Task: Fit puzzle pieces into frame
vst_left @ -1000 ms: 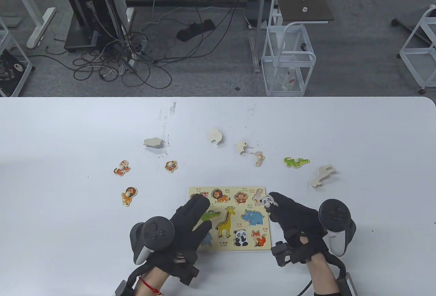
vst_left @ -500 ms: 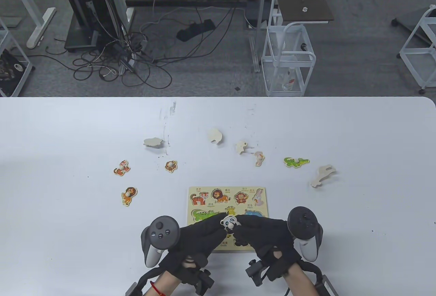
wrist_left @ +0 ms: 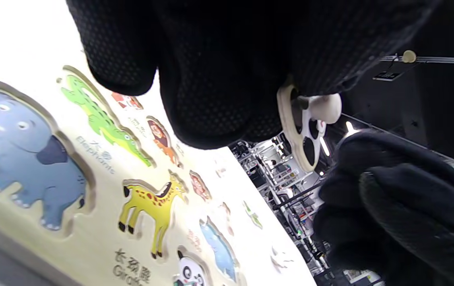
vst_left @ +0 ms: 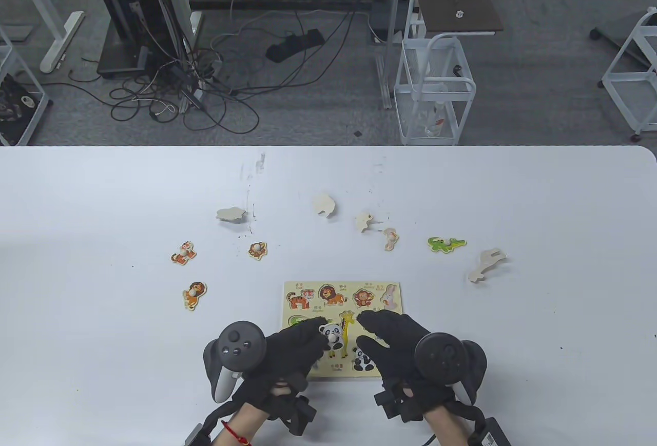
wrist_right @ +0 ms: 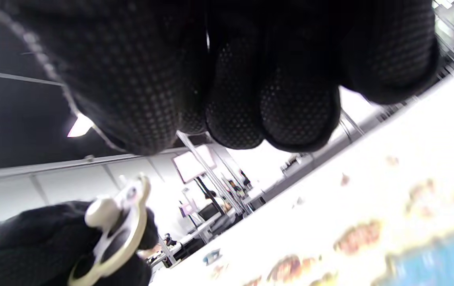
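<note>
The yellow puzzle frame (vst_left: 308, 287) lies flat at the table's near middle, with animal pictures in its recesses; it also shows in the left wrist view (wrist_left: 92, 238). My left hand (vst_left: 322, 337) pinches the panda piece (vst_left: 331, 335) by its edge and holds it above the frame's lower middle. The panda piece with its white knob shows in the left wrist view (wrist_left: 305, 127) and the right wrist view (wrist_right: 117, 226). My right hand (vst_left: 377, 332) hovers over the frame's right half with fingers spread and holds nothing.
Loose pieces lie beyond the frame: tiger (vst_left: 183, 252), monkey (vst_left: 257, 250), lion (vst_left: 194, 295), rabbit (vst_left: 390, 238), crocodile (vst_left: 446, 244). Face-down wooden pieces lie at the far left (vst_left: 230, 214), middle (vst_left: 324, 205) (vst_left: 364, 220) and right (vst_left: 485, 264).
The panda piece went from my right hand to my left hand. Both hands came together over the frame's near edge, then my right hand let go and drew slightly right.
</note>
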Tool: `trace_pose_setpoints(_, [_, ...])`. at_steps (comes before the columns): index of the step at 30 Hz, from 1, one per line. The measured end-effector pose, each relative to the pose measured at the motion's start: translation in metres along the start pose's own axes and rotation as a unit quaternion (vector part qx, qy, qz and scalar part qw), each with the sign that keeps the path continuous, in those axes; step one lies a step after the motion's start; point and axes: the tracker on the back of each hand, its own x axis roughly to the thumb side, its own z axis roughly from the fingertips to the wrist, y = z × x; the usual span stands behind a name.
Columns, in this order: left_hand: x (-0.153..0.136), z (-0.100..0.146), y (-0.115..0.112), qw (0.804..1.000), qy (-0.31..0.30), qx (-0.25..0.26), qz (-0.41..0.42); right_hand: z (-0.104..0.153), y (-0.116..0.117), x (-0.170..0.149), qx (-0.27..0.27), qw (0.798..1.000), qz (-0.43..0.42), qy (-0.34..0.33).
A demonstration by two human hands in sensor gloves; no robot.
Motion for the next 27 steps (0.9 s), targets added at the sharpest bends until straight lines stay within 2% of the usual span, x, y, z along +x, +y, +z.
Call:
trace_pose_setpoints(4, [-0.003, -0.002, -0.005, 1.0, 0.009, -0.01, -0.003, 0.009, 0.009, 0.022, 0.006, 0.994, 0.07, -0.086])
trace_pose_setpoints(9, [0.001, -0.001, -0.011, 0.999, 0.005, -0.033, 0.016, 0.017, 0.024, 0.036, 0.005, 0.981, 0.14, -0.136])
trace_pose_setpoints(14, [-0.001, -0.001, -0.013, 0.997, 0.024, -0.057, 0.039, 0.017, 0.03, 0.037, 0.014, 0.984, 0.125, -0.129])
trace_pose_setpoints(23, [0.001, -0.001, -0.016, 0.994, 0.016, -0.092, 0.058, 0.013, 0.027, 0.03, 0.025, 0.992, 0.071, -0.104])
trace_pose_setpoints(27, [0.004, -0.002, -0.011, 0.997, -0.01, -0.078, -0.011, 0.012, 0.028, 0.026, 0.032, 0.992, 0.078, -0.099])
